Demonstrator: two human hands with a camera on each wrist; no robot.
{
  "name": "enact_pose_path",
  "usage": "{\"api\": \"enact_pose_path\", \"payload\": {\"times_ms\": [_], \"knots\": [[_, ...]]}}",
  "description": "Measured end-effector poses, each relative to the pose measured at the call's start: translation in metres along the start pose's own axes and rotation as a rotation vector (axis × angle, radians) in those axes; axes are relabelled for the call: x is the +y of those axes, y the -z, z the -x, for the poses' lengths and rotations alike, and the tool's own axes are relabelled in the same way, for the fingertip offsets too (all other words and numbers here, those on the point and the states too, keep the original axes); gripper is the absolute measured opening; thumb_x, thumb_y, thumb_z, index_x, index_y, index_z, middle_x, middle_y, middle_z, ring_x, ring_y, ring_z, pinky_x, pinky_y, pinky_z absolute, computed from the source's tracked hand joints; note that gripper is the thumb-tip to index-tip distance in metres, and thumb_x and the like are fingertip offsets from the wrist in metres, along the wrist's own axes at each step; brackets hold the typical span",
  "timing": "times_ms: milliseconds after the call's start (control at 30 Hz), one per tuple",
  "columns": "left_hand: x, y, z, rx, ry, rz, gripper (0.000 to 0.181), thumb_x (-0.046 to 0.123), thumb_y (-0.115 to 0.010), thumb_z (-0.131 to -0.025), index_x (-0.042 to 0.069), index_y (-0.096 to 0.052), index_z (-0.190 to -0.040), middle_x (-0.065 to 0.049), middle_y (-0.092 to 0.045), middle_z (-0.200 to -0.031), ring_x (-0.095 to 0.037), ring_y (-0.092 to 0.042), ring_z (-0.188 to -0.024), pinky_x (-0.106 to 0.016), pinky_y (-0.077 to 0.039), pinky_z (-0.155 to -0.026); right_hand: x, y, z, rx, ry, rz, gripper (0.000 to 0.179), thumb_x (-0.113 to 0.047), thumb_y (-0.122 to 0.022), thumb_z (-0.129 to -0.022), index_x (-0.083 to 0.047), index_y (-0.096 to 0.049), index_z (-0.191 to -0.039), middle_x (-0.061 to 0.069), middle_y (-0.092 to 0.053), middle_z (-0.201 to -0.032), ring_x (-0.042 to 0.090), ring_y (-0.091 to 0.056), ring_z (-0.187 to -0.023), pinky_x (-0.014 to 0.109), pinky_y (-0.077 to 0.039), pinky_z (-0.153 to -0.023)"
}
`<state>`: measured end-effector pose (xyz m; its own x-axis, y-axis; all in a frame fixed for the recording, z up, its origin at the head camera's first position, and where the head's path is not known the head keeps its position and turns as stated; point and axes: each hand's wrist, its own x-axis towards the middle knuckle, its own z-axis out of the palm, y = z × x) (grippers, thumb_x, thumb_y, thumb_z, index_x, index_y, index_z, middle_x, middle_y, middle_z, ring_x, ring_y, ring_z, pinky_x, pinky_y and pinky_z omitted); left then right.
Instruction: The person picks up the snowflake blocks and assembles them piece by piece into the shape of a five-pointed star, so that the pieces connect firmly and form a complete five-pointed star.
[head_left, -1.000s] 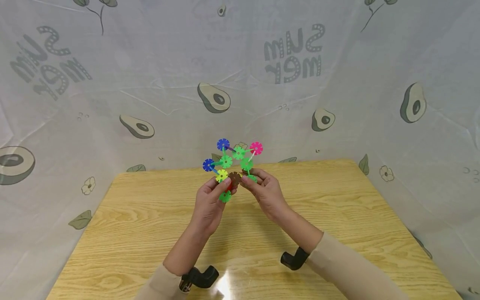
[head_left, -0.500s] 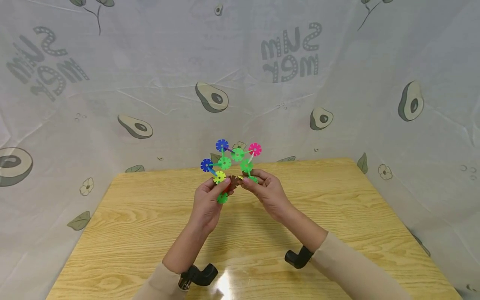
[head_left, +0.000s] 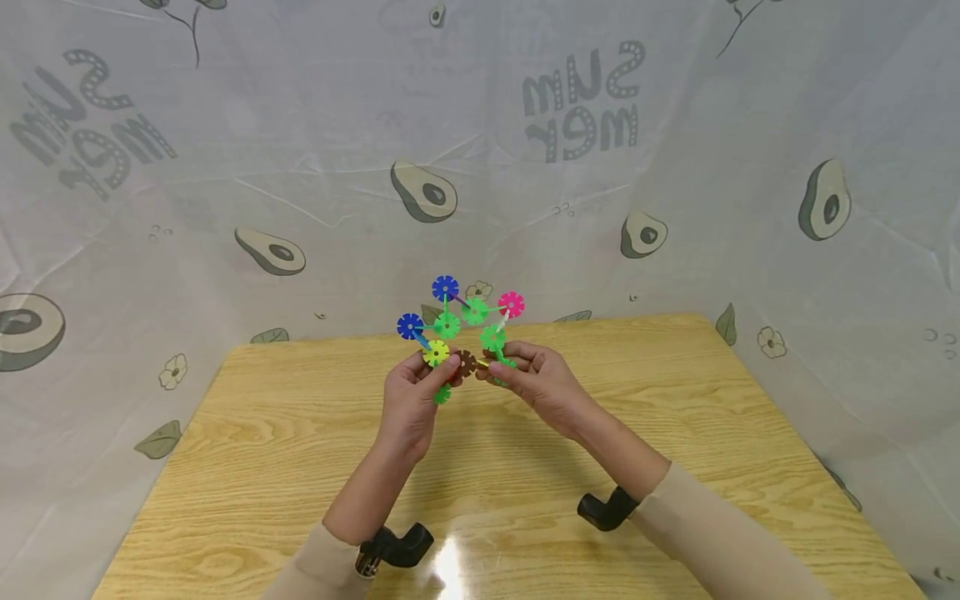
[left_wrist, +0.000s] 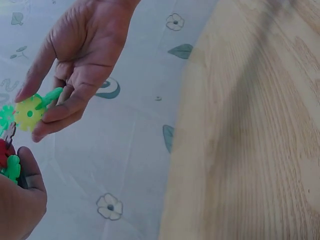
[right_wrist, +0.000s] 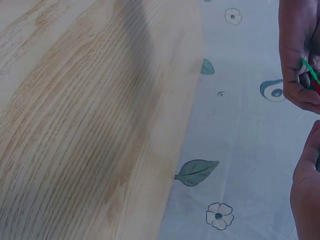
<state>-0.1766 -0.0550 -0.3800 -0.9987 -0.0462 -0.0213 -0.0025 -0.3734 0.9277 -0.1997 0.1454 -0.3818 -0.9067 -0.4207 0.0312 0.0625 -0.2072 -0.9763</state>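
Note:
A chain of slotted snowflake discs is held up over the table. My left hand (head_left: 408, 400) pinches its left end, with a brown snowflake disc (head_left: 466, 363), a yellow one (head_left: 436, 352) and a red one (left_wrist: 3, 153) by the fingers. My right hand (head_left: 551, 387) pinches another yellow snowflake disc (left_wrist: 29, 113), edge-on in the head view and joined to green discs. Blue discs (head_left: 445, 288), green discs (head_left: 474, 312) and a pink disc (head_left: 512, 304) arch above both hands. The brown disc and right-hand yellow disc are close; whether they touch, I cannot tell.
A wood-grain table (head_left: 300, 467) lies below the hands. Behind and beside it hangs a pale curtain (head_left: 345, 125) printed with avocados and leaves. Black wrist mounts (head_left: 405, 546) stick out from both sleeves.
My right hand has shifted slightly right and down, turning its green discs with it. The gap between its fingertips and the brown disc has widened. My left hand has drifted slightly left.

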Motion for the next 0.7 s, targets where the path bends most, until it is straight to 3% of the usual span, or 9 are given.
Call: {"api": "enact_pose_path", "payload": {"times_ms": [233, 700], "knots": [[-0.0022, -0.0014, 0.0014, 0.006, -0.032, -0.063, 0.022, 0.001, -0.067, -0.1, -0.01, -0.067, -0.119, 0.007, -0.076, -0.091, -0.006, -0.07, -0.084, -0.021, -0.06, -0.079, -0.0015, -0.0006, 0.0033, -0.002, -0.023, 0.024, 0.011, -0.002, -0.062, -0.104, 0.0, -0.06, -0.114, -0.008, -0.077, -0.105, 0.008, -0.077, -0.1, 0.021, -0.06, -0.098], [0.0014, 0.0009, 0.0033, -0.008, -0.006, -0.113, 0.023, 0.001, -0.069, -0.098, -0.01, -0.069, -0.119, 0.011, -0.076, -0.088, -0.006, -0.072, -0.087, -0.023, -0.062, -0.083, -0.0059, 0.0008, 0.0046, -0.041, -0.053, 0.157, 0.02, -0.012, -0.071, -0.1, 0.001, -0.063, -0.114, -0.005, -0.079, -0.102, 0.01, -0.077, -0.1, 0.025, -0.058, -0.101]]}}
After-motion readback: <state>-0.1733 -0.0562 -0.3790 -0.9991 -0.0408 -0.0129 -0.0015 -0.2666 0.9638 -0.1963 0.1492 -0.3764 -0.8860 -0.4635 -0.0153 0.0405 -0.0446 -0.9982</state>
